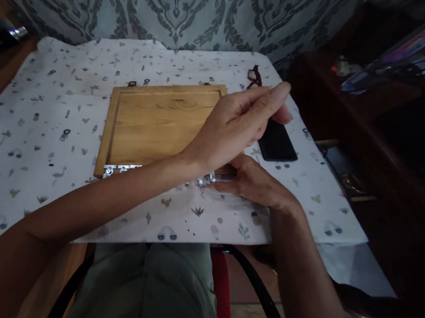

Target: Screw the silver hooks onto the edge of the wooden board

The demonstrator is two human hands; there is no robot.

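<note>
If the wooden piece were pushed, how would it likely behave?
The wooden piece is probably stiff, given its straight, framed edges. Lying flat, it seems unlikely to roll or tip. The metal fittings along its near edge might snag the cloth.

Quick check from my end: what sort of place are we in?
Probably a room at home: a table under a printed tablecloth, an ornate patterned backdrop behind it, and a phone on the cloth.

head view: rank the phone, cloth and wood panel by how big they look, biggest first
1. Cloth
2. Wood panel, partly covered but plainly bigger than the phone
3. Phone, also partly covered
</note>
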